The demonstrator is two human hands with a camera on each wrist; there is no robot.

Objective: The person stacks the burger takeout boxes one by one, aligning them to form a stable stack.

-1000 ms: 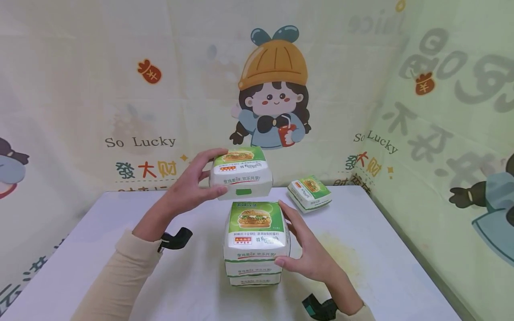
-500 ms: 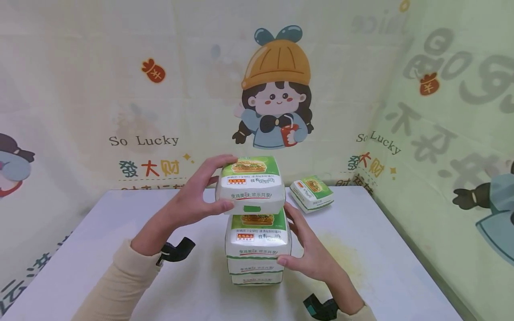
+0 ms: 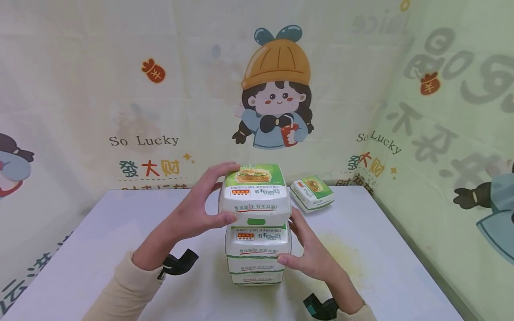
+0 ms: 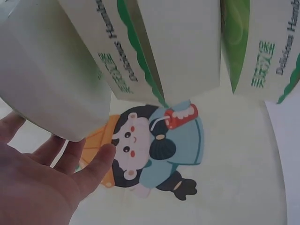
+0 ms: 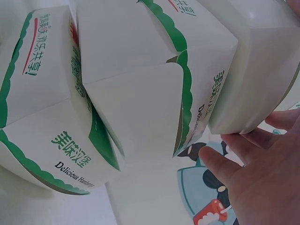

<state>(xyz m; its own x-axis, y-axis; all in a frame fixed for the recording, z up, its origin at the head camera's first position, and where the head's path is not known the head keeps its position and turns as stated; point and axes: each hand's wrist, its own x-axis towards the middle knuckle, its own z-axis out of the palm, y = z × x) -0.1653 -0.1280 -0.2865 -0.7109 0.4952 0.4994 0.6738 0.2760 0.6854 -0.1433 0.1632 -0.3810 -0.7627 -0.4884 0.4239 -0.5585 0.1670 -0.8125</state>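
My left hand [image 3: 194, 214] holds a white and green burger box [image 3: 254, 207] by its left side, thumb at the front and fingers behind. The box sits right over a stack of burger boxes [image 3: 257, 254], lined up slightly right and overlapping the stack's top in the head view. My right hand [image 3: 311, 249] grips the stack's upper box on its right side, thumb on the front corner. In the left wrist view, my left fingers [image 4: 96, 168] reach along the held box's pale wall. My right fingers [image 5: 218, 161] lie against a box wall in the right wrist view.
Another burger box [image 3: 312, 194] lies by itself toward the back right of the white table [image 3: 188, 290]. A printed cloth backdrop [image 3: 201, 102] hangs just behind the table's far edge. Dark wrist cameras [image 3: 180, 262] stick out from both wrists.
My left hand has brought its burger box down and to the right, onto or close over the stack, covering much of the top picture. The right hand stays at the stack.
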